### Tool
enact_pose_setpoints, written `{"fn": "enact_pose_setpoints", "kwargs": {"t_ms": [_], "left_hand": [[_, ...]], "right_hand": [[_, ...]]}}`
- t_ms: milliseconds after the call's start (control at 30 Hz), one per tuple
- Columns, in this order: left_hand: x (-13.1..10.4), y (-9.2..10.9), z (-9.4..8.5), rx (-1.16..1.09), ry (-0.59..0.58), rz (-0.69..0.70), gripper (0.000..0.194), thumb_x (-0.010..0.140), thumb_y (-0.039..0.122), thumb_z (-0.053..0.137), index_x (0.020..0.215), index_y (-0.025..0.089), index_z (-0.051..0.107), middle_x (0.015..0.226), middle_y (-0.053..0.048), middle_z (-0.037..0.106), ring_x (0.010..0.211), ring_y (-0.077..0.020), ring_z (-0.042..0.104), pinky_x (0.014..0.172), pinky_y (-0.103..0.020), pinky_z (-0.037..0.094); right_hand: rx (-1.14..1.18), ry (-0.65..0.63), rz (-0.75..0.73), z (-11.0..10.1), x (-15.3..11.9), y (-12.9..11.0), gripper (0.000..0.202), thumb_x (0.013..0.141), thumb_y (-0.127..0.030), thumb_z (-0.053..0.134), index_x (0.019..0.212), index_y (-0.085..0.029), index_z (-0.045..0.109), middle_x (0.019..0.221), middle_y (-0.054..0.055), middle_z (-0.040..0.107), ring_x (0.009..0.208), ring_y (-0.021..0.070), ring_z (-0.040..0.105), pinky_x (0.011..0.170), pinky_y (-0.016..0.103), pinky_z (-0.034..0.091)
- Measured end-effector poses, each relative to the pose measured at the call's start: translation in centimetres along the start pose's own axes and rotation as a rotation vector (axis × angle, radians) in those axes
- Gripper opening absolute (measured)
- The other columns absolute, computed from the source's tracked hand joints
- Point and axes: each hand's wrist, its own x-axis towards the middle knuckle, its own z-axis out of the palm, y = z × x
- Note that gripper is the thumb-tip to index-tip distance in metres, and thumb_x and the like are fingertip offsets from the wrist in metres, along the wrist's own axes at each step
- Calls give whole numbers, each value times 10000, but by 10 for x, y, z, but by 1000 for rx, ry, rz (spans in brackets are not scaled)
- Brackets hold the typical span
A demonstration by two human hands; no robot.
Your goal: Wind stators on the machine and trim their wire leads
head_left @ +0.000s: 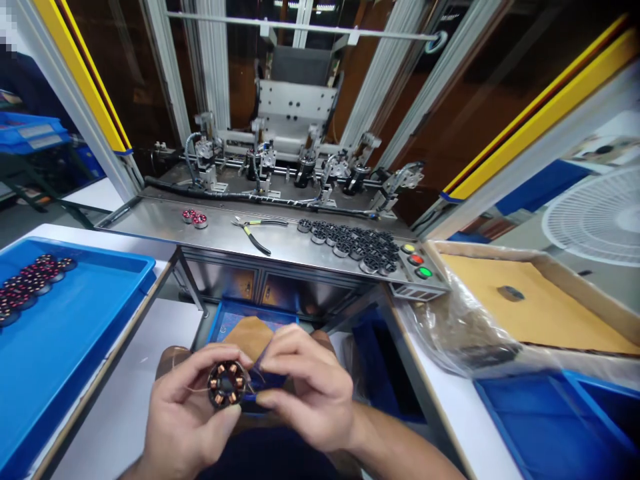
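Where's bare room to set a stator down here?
Free: most of the left blue tray below its stator row; steel shelf left of the pliers; cardboard tray. Crowded: shelf's right end, with piled black cores.

Cu-wound stator (227,384), face-up, low center

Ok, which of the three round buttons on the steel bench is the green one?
The green button is the one nearest the camera, at the bench's right front corner. The red button sits just behind it, and the yellow button is farthest back.
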Motion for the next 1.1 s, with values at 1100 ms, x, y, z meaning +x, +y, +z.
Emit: {"fn": "enact_pose_setpoints", "kwargs": {"t_ms": [1100], "left_hand": [[-7,-9,13,79,92,193,474,711,37,756,1099,302,692,1121,7,735,1028,-160,708,837,-202,599]], "right_hand": [[-104,361,152,35,-7,-18,216,967,-297,573,799,-170,624,689,25,608,642,114,594,575,222,508]]}}
